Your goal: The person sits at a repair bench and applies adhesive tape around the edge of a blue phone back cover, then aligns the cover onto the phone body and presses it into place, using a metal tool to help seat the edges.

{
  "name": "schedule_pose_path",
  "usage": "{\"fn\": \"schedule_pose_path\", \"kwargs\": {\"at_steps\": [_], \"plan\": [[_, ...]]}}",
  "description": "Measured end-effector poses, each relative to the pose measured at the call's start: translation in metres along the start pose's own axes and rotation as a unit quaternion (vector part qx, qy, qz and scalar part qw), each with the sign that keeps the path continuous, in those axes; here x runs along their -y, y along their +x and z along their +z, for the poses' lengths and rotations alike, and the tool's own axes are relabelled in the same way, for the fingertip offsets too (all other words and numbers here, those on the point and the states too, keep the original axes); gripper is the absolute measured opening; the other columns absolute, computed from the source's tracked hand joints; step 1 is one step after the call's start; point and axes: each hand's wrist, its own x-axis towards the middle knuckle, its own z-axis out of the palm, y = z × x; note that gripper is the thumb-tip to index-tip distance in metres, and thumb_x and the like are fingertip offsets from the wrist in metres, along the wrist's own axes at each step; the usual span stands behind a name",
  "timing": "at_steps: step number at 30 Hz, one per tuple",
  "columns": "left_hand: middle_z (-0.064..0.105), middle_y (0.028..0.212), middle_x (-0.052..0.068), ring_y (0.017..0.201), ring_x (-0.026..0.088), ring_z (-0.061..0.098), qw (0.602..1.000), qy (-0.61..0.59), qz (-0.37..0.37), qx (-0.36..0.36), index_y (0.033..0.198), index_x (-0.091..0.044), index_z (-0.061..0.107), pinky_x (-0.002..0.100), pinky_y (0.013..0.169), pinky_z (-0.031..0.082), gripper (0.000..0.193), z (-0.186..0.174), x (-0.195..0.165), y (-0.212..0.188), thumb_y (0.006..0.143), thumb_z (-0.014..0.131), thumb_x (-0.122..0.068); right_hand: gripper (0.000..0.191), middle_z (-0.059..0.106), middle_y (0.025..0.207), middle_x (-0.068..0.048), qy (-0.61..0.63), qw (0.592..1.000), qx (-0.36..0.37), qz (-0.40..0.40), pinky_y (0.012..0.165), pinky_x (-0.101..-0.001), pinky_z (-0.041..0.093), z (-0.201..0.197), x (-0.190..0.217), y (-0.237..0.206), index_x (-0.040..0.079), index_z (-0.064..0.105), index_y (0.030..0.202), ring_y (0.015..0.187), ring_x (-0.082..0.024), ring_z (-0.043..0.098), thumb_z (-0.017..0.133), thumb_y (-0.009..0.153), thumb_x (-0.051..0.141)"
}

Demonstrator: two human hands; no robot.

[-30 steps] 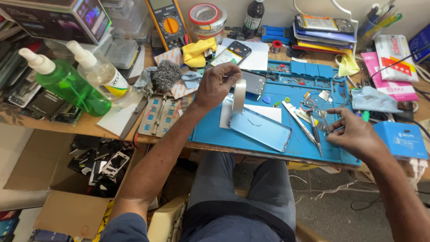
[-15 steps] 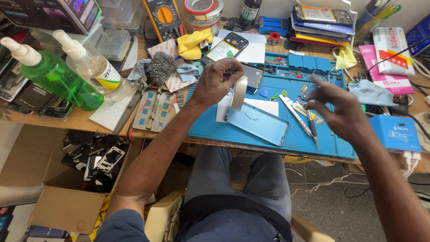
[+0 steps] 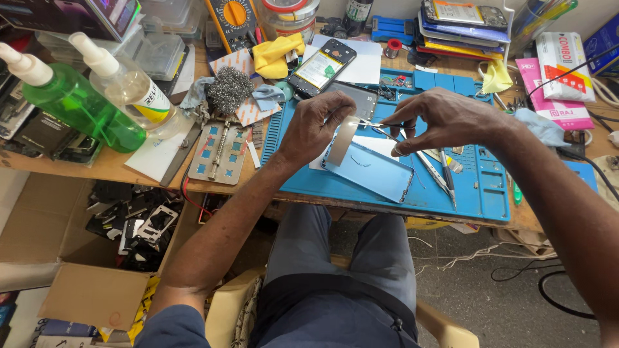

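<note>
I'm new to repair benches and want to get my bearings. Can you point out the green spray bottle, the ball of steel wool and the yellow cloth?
green spray bottle (image 3: 77,106), head view, on its green body.
ball of steel wool (image 3: 231,89), head view, at its middle.
yellow cloth (image 3: 276,55), head view, on its folded middle.

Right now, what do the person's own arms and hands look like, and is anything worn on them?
Both arms are bare from the shoulder area down. The left hand and right hand wear no gloves; no rings, watch or bands show. A blue short sleeve covers only the top of the left arm. The right arm leaves the picture before any sleeve appears.
</note>
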Motion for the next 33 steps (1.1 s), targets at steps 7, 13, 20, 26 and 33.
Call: {"fn": "schedule_pose_path", "kwargs": {"at_steps": [7,13,20,26,33], "plan": [[0.075,0.099,0.011,0.092,0.02,0.076,1.0,0.002,0.019,-0.015,0.108,0.0,0.071,0.033,0.078,0.06,0.013,0.006,-0.013,-0.005,0.102,0.066,-0.011,0.064,0.081,0.091,-0.013,0.02,1.0,0.013,-0.001,0.072,-0.0384,0.06,0.004,0.003,0.006,0.013,0.072,0.127,0.08,-0.022,0.077,0.086,0.073,0.046],[0.074,0.095,0.011,0.087,0.02,0.075,0.999,-0.01,-0.019,-0.028,0.105,0.0,0.07,0.033,0.074,0.059,0.012,0.015,-0.017,-0.009,0.102,0.065,-0.011,0.059,0.08,0.085,-0.012,0.015,0.999,0.003,-0.028,0.068,-0.0373,0.059,0.008,0.009,0.004,0.014,0.073,0.126,0.073,-0.021,0.077,0.082,0.073,0.039],[0.071,0.096,0.012,0.086,0.023,0.074,0.998,-0.003,-0.011,-0.064,0.103,-0.002,0.067,0.035,0.073,0.057,0.01,0.027,-0.019,-0.012,0.103,0.064,-0.011,0.05,0.082,0.088,-0.011,-0.003,1.0,-0.008,-0.011,0.069,-0.037,0.059,0.015,0.008,0.001,0.017,0.074,0.125,0.074,-0.02,0.079,0.083,0.08,0.036],[0.071,0.091,0.012,0.082,0.022,0.074,0.997,0.011,-0.015,-0.069,0.104,-0.003,0.063,0.036,0.07,0.055,0.013,0.033,-0.018,-0.013,0.107,0.06,-0.014,0.055,0.08,0.1,-0.01,-0.008,1.0,-0.009,0.005,0.076,-0.0394,0.061,0.016,-0.012,-0.011,0.017,0.07,0.132,0.084,-0.022,0.079,0.08,0.08,0.035],[0.073,0.093,0.01,0.087,0.02,0.076,0.998,-0.033,-0.023,-0.056,0.116,-0.005,0.064,0.034,0.075,0.058,0.019,0.032,-0.01,-0.013,0.111,0.05,-0.019,0.059,0.078,0.11,-0.018,-0.066,0.973,-0.09,0.202,0.091,-0.0428,0.059,0.049,-0.098,-0.05,0.01,0.069,0.132,0.099,-0.033,0.076,0.085,0.077,0.025]]}}
